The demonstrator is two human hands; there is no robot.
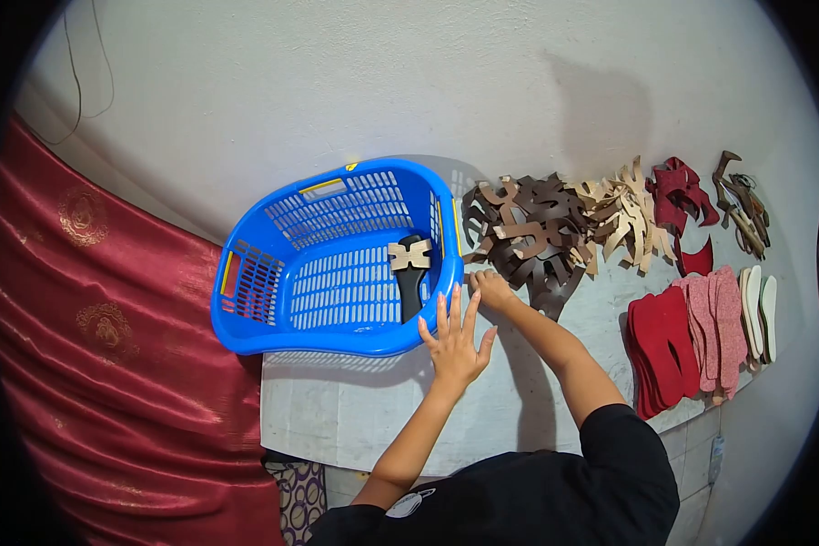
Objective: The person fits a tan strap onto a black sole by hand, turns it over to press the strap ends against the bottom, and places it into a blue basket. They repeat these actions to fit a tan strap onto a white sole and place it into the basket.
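Note:
A blue plastic laundry basket (337,345) stands on the table with its top facing up. Inside, toward its right wall, lie a beige X-shaped piece (411,255) and a long black piece (410,296). My left hand (458,348) is at the basket's near right corner, fingers stretched and spread, the tips over the rim. Just right of the basket, my right hand (490,289) has its fingers curled down; what they hold, if anything, is hidden. Behind it is a heap of dark brown cut strap pieces (544,218).
Light tan cut pieces (635,223), dark red scraps (681,193) and hand tools (746,205) with wooden handles lie along the wall. Red (657,359), pink (721,328) and white sole-shaped pieces (761,314) sit at the right. A red satin cloth (118,337) hangs at left.

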